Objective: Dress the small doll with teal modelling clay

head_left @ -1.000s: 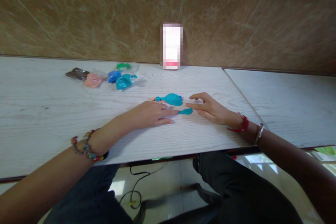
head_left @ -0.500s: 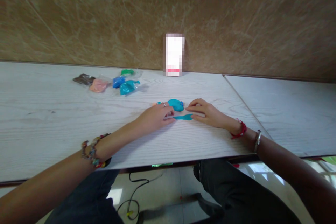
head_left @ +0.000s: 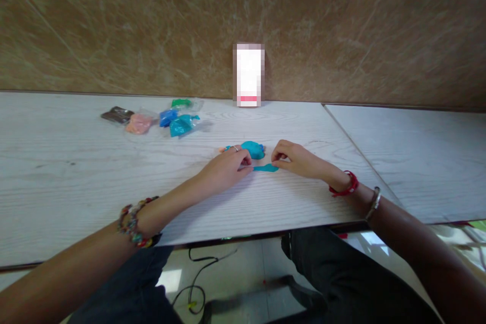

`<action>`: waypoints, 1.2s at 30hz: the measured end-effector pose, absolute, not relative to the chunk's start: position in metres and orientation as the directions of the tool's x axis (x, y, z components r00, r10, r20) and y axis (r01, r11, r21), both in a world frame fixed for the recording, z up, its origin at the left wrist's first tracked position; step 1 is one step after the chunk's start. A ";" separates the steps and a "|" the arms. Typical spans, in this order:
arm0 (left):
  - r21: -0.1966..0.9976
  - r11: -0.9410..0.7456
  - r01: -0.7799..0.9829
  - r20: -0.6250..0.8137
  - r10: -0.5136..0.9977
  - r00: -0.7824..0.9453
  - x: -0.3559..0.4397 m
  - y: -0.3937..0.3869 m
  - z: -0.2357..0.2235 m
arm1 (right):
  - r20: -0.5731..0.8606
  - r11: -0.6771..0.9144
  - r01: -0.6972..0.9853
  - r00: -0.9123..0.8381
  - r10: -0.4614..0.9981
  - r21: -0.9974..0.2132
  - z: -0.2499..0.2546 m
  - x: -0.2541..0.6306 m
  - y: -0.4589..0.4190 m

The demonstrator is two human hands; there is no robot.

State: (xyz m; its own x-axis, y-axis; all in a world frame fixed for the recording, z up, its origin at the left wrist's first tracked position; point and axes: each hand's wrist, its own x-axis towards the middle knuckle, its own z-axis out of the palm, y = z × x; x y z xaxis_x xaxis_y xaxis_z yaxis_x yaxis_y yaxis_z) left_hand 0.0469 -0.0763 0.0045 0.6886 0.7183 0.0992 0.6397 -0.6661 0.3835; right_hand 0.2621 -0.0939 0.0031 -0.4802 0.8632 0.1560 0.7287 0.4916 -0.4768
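Note:
A thin, flat strip of teal modelling clay point(head_left: 265, 168) stretches between my hands, low over the white table or lying on it; I cannot tell which. My left hand point(head_left: 231, 166) pinches its narrow left end between thumb and fingers. The wider right end is at the thumb and fingertips of my right hand point(head_left: 292, 158), which are closed on it. Just behind the strip rests a rounded teal clay figure point(head_left: 252, 150) with a bit of darker blue at its right side. My left hand hides part of its left side, where a small peach piece point(head_left: 222, 150) shows.
Bagged clay lies at the back left: brown point(head_left: 117, 115), pink point(head_left: 139, 123), blue point(head_left: 168, 117), green point(head_left: 181, 103) and teal point(head_left: 184, 125). A phone-like upright with a blurred screen point(head_left: 249, 75) leans on the marbled wall. A seam point(head_left: 349, 136) crosses the white table point(head_left: 76, 177) at right.
My right hand's fingers have curled in and closed on the strip's right end, where they were spread before. My left hand keeps its pinch. The whole view has shifted slightly.

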 end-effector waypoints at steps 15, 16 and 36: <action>0.416 -0.654 0.632 0.044 0.709 0.704 0.047 -0.075 0.004 | 0.064 0.440 0.734 -0.479 0.875 -0.518 0.006 0.261 -0.096; 0.421 -0.651 0.631 0.038 0.708 0.705 0.047 -0.074 0.004 | 0.060 0.439 0.736 -0.480 0.875 -0.516 0.006 0.261 -0.096; 0.463 -0.656 0.595 0.065 0.695 0.716 0.048 -0.072 -0.001 | 0.045 0.374 0.805 -0.399 0.916 -0.460 0.013 0.254 -0.101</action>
